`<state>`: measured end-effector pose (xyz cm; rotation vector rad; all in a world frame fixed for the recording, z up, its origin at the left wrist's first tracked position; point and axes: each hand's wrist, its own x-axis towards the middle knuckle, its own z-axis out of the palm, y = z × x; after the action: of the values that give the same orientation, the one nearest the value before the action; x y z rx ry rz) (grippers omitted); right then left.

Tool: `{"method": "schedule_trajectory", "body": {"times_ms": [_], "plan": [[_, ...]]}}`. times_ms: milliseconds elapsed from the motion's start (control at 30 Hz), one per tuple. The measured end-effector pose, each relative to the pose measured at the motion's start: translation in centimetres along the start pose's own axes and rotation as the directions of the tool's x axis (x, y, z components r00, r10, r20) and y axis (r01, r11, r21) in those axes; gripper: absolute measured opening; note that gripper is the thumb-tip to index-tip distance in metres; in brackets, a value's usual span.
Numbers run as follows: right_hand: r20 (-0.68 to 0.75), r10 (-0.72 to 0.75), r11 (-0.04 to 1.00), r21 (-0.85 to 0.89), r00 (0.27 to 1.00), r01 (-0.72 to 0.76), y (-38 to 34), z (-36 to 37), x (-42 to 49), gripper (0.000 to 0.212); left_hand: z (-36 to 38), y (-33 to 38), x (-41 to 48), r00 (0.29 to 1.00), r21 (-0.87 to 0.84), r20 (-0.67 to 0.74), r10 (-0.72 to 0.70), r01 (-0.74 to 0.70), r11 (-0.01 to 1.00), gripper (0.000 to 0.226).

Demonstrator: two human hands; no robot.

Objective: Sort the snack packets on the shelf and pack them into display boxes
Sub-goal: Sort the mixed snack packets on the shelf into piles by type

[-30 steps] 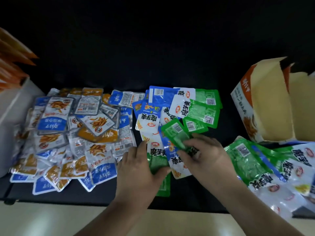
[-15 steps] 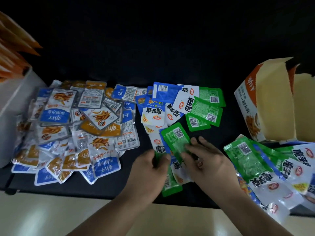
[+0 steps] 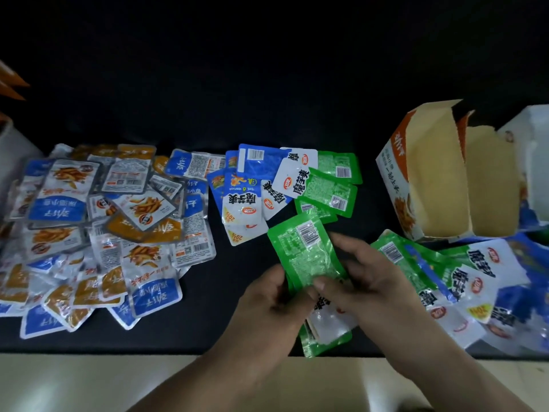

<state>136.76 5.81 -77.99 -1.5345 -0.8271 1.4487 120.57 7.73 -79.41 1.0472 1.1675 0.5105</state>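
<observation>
A stack of green snack packets (image 3: 306,251) is held between both hands just above the black shelf (image 3: 225,295). My left hand (image 3: 267,304) grips the stack's lower left edge. My right hand (image 3: 365,281) holds its right side, thumb on the top packet. The top packet shows its barcode side. More green and white packets (image 3: 323,331) hang below my hands. Blue and green packets (image 3: 282,179) lie spread behind them. An open display box (image 3: 427,179) lies on its side at the right.
A large pile of blue and orange fish-snack packets (image 3: 98,227) covers the shelf's left half. Another heap of green and blue packets (image 3: 463,281) lies at the right, in front of the box. A pale ledge (image 3: 89,382) runs along the front.
Both hands have gathered green packets from the shelf and pulled them toward me into one stack. The loose packets under my hands are now lifted together.
</observation>
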Motion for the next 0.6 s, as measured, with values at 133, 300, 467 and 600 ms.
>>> {"method": "schedule_trajectory", "body": {"times_ms": [133, 300, 467, 600], "plan": [[-0.194, -0.173, 0.858, -0.51, 0.966, 0.052, -0.3, -3.4, 0.0, 0.062, -0.3, -0.8, 3.1, 0.968, 0.457, -0.108, 0.226, -0.153, 0.876, 0.008], [-0.173, -0.231, 0.382, -0.921, 0.958, -0.075, -0.1, -6.6, 0.3, 0.068, -5.5, 0.9, 8.3, 0.901, 0.939, -0.097, 0.424, -0.057, 0.338, 0.069], [-0.079, -0.395, 0.191, -0.982, 0.915, -0.002, 2.9, -7.0, 1.1, 0.081, -5.3, 0.1, 9.5, 0.976, 0.971, -0.049, 0.21, -0.003, 0.239, 0.075], [-0.071, -0.453, 0.14, -0.99, 0.889, -0.008, 3.7, -6.5, 1.3, 0.087, -4.4, -2.9, 7.4, 0.926, 0.981, 0.038, 0.377, -0.105, 0.161, 0.06]]}}
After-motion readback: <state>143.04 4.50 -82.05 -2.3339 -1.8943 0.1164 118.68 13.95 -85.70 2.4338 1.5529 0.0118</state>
